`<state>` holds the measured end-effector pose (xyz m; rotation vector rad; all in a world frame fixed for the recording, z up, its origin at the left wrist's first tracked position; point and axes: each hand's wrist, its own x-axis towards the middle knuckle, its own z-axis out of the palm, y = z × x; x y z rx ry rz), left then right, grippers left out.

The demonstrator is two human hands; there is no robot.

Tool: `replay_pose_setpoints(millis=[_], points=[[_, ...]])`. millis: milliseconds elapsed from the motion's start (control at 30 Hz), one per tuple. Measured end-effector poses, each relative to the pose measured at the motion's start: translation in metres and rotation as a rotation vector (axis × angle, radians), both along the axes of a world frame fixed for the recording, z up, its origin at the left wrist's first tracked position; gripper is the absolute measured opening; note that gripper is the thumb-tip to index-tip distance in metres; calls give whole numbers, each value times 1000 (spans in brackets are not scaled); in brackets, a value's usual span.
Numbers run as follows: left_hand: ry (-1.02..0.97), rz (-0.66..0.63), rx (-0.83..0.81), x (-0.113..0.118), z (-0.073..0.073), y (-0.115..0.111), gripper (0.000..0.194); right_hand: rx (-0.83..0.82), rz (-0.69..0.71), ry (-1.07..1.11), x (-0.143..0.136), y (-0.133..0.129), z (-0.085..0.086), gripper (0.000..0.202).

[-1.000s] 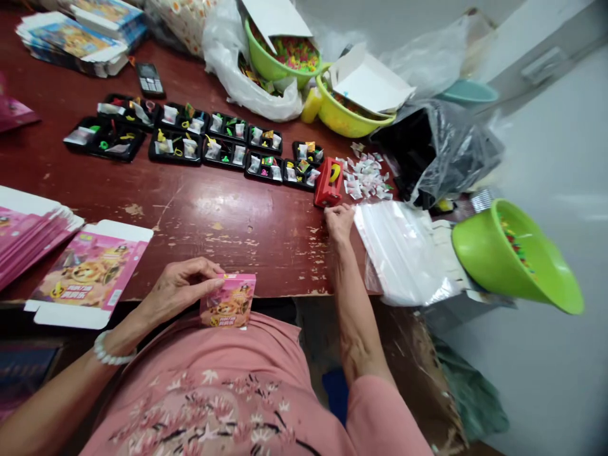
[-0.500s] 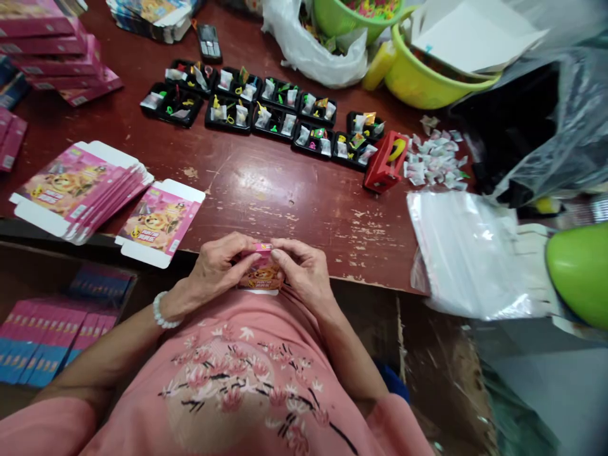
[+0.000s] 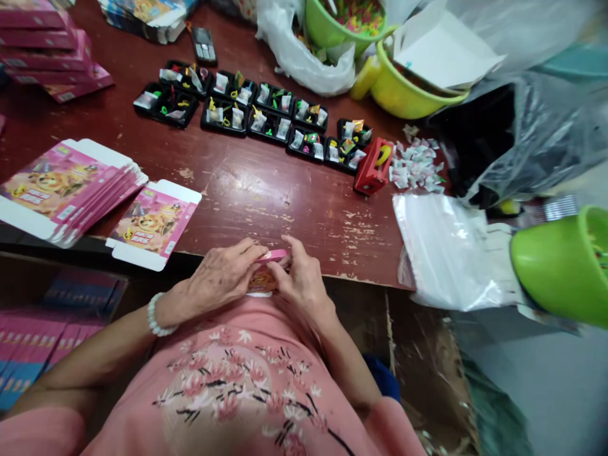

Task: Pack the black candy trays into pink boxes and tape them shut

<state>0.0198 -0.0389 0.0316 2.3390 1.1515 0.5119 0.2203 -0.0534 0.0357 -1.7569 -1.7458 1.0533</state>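
left grip: closed on a small pink box, fingers over its left side. right grip: also on the box, thumb pressed to its face, one finger raised clear; remaining fingers partly hidden. box upright or nearly so, against the pink shirt, at the near edge of the counter, nearer the body than the red tape dispenser and to its left.

from the dispenser: black trays in two rows to the left, filled with packets and small toys, closest one just beside it. loose white packets heaped at its right. clear plastic bags right and nearer; green bucket farther right. yellow basin behind. well left, one flat carton, beside a carton stack. phone far left, behind.
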Motion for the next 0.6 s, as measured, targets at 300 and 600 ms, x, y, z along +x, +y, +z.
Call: replay_pose_setpoints(millis=[300,600], points=[[-538,279,-84,-44,30,31,21,267,-117,128,72,102,19,35],[-28,183,266,-47,-36,60,40,211,-140,-622,44,262,-18,37]])
